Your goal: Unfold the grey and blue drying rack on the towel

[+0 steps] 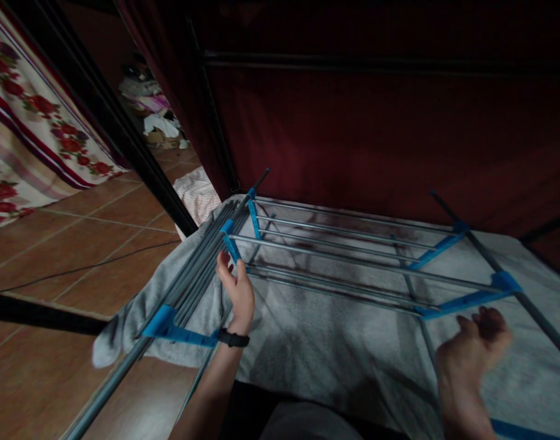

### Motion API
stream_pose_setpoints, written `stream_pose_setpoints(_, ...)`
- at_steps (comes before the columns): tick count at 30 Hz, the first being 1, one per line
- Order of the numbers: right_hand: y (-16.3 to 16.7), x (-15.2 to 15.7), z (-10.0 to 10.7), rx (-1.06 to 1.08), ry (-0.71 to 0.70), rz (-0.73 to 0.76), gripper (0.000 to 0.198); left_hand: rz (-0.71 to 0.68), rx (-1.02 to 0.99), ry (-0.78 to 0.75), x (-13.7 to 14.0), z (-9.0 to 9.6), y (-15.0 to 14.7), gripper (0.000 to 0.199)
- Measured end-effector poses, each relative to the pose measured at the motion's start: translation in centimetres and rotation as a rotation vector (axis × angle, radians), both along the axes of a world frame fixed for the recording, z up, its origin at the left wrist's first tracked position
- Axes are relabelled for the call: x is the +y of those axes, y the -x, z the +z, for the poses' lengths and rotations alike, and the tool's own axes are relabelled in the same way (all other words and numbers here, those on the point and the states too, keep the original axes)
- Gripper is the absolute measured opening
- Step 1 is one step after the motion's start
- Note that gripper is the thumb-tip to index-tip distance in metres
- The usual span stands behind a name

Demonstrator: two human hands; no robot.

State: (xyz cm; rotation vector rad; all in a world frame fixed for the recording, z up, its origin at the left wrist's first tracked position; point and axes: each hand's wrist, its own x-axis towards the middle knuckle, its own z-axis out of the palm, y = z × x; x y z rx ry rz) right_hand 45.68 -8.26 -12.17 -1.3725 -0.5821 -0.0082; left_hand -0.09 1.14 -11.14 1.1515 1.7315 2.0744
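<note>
A rack of grey metal tubes (353, 259) joined by blue plastic brackets stands on a grey blanket. My left hand (238, 296), with a black band on the wrist, is by the left blue bracket (232, 245). Its thumb and fingers are apart, just below the bracket; whether they touch it I cannot tell. Over on the right, my right hand (475, 348) is slightly blurred, palm up with loosely bent fingers and nothing in it. It sits just under the right blue bracket (467, 300), apart from it.
Several more tubes (202, 266) lie side by side at the left, beside another blue bracket (181, 332). The grey blanket (307, 342) covers the surface below. Dark red cloth (353, 140) hangs behind. Black frame posts (119, 128), a floral cloth (41, 116) and tiled floor (78, 244) are leftward.
</note>
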Motion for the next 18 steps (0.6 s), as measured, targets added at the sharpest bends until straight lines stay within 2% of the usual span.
stream_pose_setpoints(2,2.7,-1.5,-2.7,0.081,0.122,0.051,0.052,0.009,-0.005,0.103,-1.8,-2.5,-0.6,0.057)
stream_pose_setpoints(4,5.3,-2.7,-5.7,0.043,0.279,0.205,0.045,-0.034,0.01,0.196,-3.5,-4.4,-1.2,0.044)
stream_pose_setpoints(6,7.5,-3.4,-8.4,-0.088,0.405,0.39,0.039,-0.141,0.061,0.233,-4.8,-5.0,-2.1,0.031)
stream_pose_setpoints(8,9.3,-3.9,-10.4,-0.293,0.5,0.53,0.034,-0.268,0.141,0.215,-5.6,-4.0,-3.2,0.024)
stream_pose_setpoints(10,10.5,-4.1,-11.3,-0.503,0.562,0.566,0.034,-0.355,0.216,0.15,-5.7,-1.7,-4.4,0.022)
stream_pose_setpoints(12,11.2,-4.1,-11.5,-0.642,0.594,0.563,0.038,-0.364,0.262,0.037,-5.3,1.6,-5.5,0.021)
stream_pose_setpoints(15,11.3,-4.0,-11.1,-0.72,0.601,0.549,0.041,-0.287,0.293,-0.154,-3.9,7.3,-6.2,0.019)
stream_pose_setpoints(18,11.1,-4.0,-11.0,-0.741,0.593,0.55,0.042,-0.139,0.223,-0.279,-1.8,12.7,-5.8,0.021)
